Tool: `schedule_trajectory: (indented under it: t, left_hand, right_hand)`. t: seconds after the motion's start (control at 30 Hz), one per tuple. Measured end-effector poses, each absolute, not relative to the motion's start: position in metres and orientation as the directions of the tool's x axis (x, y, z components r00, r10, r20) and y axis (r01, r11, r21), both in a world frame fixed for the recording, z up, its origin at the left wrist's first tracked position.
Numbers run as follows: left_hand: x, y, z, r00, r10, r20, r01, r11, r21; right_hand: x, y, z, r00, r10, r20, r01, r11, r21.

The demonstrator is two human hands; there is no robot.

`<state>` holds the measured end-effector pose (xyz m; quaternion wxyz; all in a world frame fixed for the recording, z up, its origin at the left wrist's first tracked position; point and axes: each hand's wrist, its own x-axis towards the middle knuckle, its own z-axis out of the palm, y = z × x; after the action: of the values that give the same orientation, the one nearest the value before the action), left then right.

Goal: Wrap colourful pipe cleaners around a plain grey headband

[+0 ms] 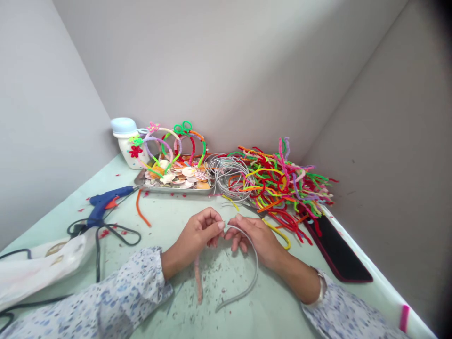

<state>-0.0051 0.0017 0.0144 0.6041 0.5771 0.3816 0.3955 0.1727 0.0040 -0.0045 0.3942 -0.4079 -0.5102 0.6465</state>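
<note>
My left hand (203,230) is closed in a pinch at the upper end of a grey wire (256,268). The wire curves down in an arc to a free end low over the table. A pale pink pipe cleaner (198,282) hangs from under the same hand; its upper part is hidden by the fingers. Close by on the right, my right hand (256,235) has its fingers bent and apart, and the wire passes in front of its palm. Whether its fingertips touch the wire end is hard to see.
A metal tray (176,190) of seashells bears decorated headbands (203,146). Beside it are a coil of grey wire (231,176) and a heap of colourful pipe cleaners (282,183). A blue glue gun (102,202) with cord, a white bottle (129,146) and a phone (341,249) lie around.
</note>
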Motion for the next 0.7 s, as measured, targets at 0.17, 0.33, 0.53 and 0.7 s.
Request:
schedule_trajectory:
  t: [0.17,0.33,0.53,0.7]
  left_hand:
    - [-0.004,0.001,0.012,0.416,0.909,-0.010,-0.017,0.019,1.000]
    - [-0.003,0.000,0.009,0.447,0.895,-0.008,0.016,0.001,1.000]
    - [-0.005,0.002,0.006,0.421,0.905,-0.055,0.021,0.050,0.999]
    - [-0.003,0.005,0.002,0.430,0.900,-0.071,0.051,0.055,0.997]
  right_hand:
    - [0.171,0.002,-0.001,-0.332,0.938,-0.104,-0.085,-0.139,-0.987]
    - [0.170,0.001,-0.002,-0.251,0.962,-0.104,-0.157,-0.146,-0.977]
    - [0.170,0.001,-0.007,-0.159,0.984,-0.078,-0.061,-0.088,-0.994]
    - [0.168,-0.001,-0.003,-0.117,0.992,-0.044,0.007,-0.044,-0.999]
